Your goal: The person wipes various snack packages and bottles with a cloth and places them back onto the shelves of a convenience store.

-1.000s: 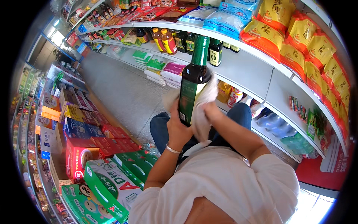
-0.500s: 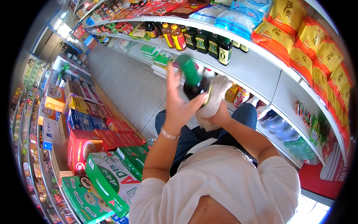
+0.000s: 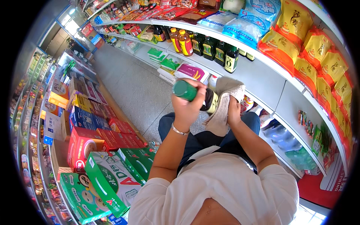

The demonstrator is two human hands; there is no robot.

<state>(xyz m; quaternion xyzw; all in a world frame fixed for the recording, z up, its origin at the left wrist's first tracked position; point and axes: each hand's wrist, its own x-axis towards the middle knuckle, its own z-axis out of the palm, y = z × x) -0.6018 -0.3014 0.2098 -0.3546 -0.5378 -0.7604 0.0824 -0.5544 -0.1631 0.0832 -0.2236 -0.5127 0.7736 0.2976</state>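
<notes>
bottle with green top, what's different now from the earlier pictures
The bottle has tipped from nearly upright, its green top swinging leftward toward the camera. The left hand shifted its grip from low on the bottle to near the top. Unchanged: the right hand holding the cloth; shelf bottles.

Glossy bottle (image 3: 211, 103), rough matt cloth (image 3: 221, 114), smooth metal shelf (image 3: 262, 78)

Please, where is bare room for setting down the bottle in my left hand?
Grey shelf, between the white-labelled bottle and the small packets farther right. Also the floor, between the stacked boxes and the purple pack. Crowded: that shelf's left part, with dark bottles, and the shelf above, with yellow bags.
</notes>
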